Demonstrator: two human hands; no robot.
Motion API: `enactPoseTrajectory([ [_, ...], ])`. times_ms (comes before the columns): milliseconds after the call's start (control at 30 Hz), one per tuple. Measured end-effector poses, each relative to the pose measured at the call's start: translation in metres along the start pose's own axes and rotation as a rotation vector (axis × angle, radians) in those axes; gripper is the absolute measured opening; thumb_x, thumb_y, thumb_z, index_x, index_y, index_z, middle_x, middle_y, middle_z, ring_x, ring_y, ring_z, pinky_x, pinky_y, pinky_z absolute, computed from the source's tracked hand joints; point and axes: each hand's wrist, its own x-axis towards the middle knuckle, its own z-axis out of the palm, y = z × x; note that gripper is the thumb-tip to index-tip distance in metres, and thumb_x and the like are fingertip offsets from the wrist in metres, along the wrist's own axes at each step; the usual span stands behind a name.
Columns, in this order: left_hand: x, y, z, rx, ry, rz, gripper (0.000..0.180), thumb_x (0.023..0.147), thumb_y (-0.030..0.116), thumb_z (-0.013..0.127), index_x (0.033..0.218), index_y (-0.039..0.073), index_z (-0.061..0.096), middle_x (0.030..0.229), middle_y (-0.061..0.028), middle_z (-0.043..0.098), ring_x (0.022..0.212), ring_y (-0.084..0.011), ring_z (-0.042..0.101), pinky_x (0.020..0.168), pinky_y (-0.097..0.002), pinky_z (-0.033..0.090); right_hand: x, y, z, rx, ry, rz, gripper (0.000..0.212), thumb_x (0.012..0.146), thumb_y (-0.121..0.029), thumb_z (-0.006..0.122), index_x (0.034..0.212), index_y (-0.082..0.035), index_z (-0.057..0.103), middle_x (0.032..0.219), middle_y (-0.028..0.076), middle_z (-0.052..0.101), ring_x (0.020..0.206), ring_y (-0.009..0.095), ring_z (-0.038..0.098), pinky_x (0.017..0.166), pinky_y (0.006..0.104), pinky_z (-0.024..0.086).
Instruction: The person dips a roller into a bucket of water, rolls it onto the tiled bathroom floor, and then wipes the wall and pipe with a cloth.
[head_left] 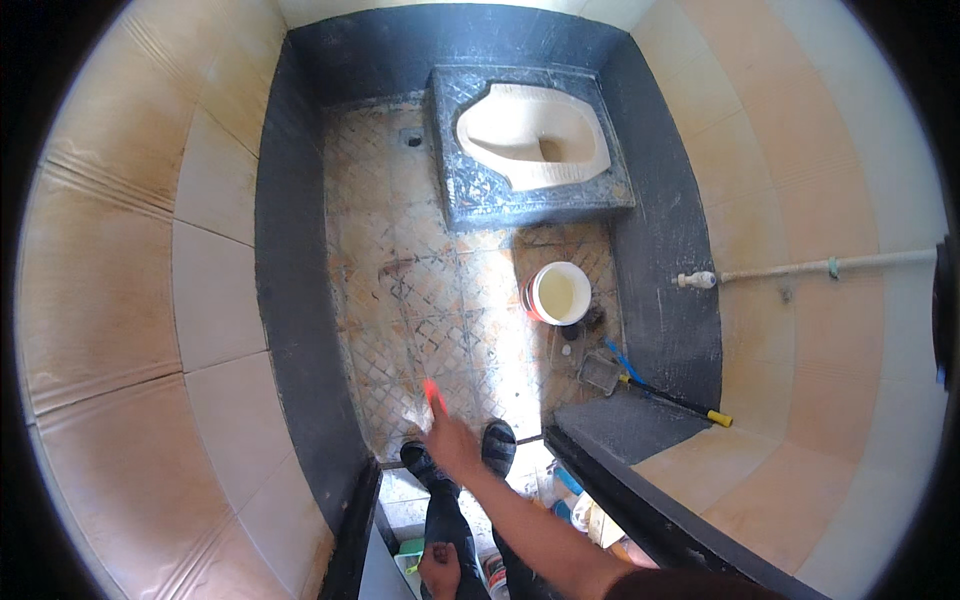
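We see the red thing [432, 390] just below and left of the frame's middle, poking out of the right hand [453, 445]. Its long axis runs steeply — free end toward the top of the frame and leaning a little left, near end down in the fingers. The right hand is closed around it, with the forearm slanting in from the lower right. Blur hides finer detail, and we cannot tell whether the tip meets the floor [400, 300].

The left hand [440, 568], well apart from the right, is curled into a loose fist at the bottom of the frame, in front of the dark trouser leg. Two dark shoes [498, 448] show just below the right hand, one to each side.

Right of centre we find a white bucket [582, 285]; below it lies a brush [665, 393], its yellow end pointing lower right. At upper centre, a pale pan [535, 135] is set in a dark plinth [480, 212]; a tap [697, 280] juts from the right wall.
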Motion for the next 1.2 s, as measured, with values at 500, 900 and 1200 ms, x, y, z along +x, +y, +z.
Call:
enactPoseTrajectory([
  [500,-0.003,-0.054,0.007,-0.044,-0.032,-0.001,0.024,0.086,0.026,0.078,0.091,0.004,0.07,0.077,-0.011,0.073,0.07,-0.0225,0.071,0.068,-0.038,0.056,0.006,-0.074,0.134,0.242,0.004,0.168,0.062,0.097,-0.023,0.053,0.154,-0.009,0.036,0.117,0.031,0.066,0.106,0.048,0.066,0.09,0.0565,0.053],
  [900,0.007,-0.015,-0.012,-0.06,-0.005,-0.154,0.017,0.089,0.02,0.076,0.09,0.005,0.07,0.074,-0.0089,0.073,0.067,-0.0213,0.072,0.064,-0.0358,0.056,0.329,-0.053,-0.222,0.08,-0.171,-0.155,0.045,0.095,-0.047,0.068,0.102,-0.003,0.074,0.066,0.007,0.063,0.054,0.018,0.059,0.05,0.038,0.049],
  [1200,0.016,0.001,-0.013,-0.101,-0.021,-0.203,0.017,0.089,0.02,0.076,0.09,0.004,0.07,0.075,-0.0087,0.072,0.068,-0.0198,0.071,0.065,-0.0336,0.056,-0.01,0.088,-0.029,-0.168,0.068,-0.135,0.05,0.1,-0.02,0.054,0.15,-0.014,0.052,0.106,0.031,0.071,0.098,0.05,0.069,0.086,0.0572,0.054],
])
